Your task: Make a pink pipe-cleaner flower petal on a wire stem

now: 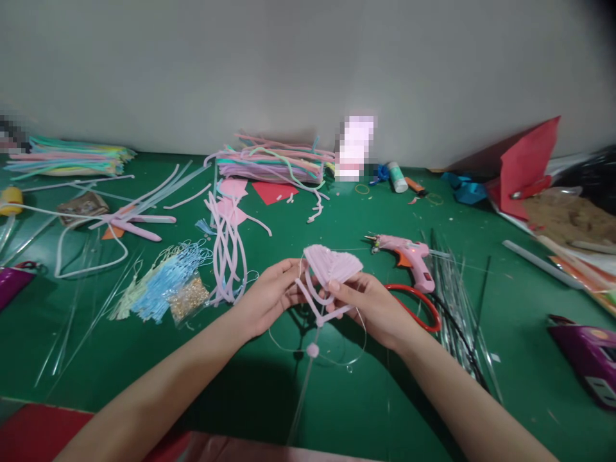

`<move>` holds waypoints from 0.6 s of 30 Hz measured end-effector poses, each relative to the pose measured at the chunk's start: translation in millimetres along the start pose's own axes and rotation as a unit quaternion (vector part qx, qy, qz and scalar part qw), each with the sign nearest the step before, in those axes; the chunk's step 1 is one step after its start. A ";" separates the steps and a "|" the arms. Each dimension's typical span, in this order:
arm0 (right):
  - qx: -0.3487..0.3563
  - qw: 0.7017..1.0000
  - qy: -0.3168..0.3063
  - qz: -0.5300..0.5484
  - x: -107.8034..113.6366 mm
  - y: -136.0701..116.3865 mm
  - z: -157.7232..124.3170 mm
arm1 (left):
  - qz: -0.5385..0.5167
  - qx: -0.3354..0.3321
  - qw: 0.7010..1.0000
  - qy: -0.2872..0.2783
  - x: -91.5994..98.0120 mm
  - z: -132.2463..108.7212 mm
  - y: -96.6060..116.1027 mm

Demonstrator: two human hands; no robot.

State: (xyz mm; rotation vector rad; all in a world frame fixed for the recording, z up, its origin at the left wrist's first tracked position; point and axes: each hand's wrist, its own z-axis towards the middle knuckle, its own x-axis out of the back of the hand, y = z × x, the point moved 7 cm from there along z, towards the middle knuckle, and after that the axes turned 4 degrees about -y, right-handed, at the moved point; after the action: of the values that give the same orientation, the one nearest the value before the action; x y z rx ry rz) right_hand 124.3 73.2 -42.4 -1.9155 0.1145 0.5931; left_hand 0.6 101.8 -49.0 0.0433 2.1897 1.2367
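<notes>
A pale pink pipe-cleaner craft piece (333, 264) is held up over the middle of the table. Its top is a ribbed fan shape, with a loop and a pointed V frame below. My left hand (274, 292) is closed on its left edge, some fingertips hidden behind it. From the other side, my right hand (378, 308) pinches it, thumb on the front. Beneath the V point, a clear stick runs down through a small pink ball (312, 350). A thin curved wire loops out on both sides of that ball.
A pink glue gun (409, 253) lies right of my hands, near a red ring (418, 305) and clear sticks (450, 308). Leftward are lilac pipe cleaners (228, 250), blue tassels (161, 289) and a bag of gold beads (187, 299). Bundled pipe cleaners (274, 160) lie along the wall.
</notes>
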 end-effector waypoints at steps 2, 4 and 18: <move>0.023 0.999 0.034 0.006 5.9 -5.1 0.1 | 0.034 -0.018 0.999 0.037 6.3 -2.6 8.2; 0.044 0.997 0.068 0.009 12.4 -10.1 -0.1 | 0.085 -0.061 0.990 0.095 17.3 -5.7 21.8; 0.169 0.974 -0.007 -0.152 -12.2 -37.0 -15.3 | 0.416 -0.114 0.902 0.023 -18.0 -27.8 44.5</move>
State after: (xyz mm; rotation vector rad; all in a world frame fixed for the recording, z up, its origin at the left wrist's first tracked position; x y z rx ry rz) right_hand 131.8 72.7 -1.2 -1.5579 -0.0816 0.3535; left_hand -11.1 99.8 5.2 0.9466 2.0925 1.9443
